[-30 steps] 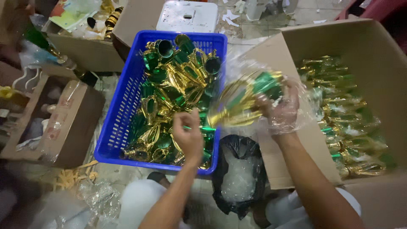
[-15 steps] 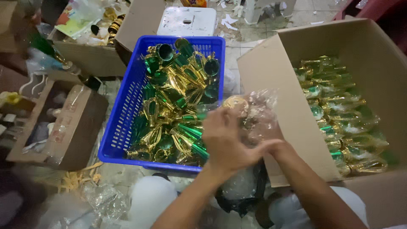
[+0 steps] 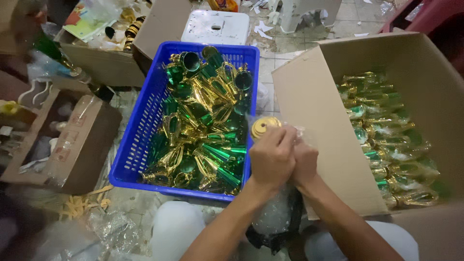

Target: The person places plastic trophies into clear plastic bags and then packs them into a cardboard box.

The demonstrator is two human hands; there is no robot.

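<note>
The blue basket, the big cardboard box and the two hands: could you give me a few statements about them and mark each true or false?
1. The blue basket holds loose green and gold trophy cups. True.
2. The left hand and the right hand are far apart. False: they are pressed together over a gold cup in clear plastic wrap.
3. The large cardboard box on the right is full of white stools. False: it holds wrapped green and gold cups.
4. A white plastic stool stands beyond the basket. True.
5. The basket sits inside the large box. False: it stands beside it, on the floor.
</note>
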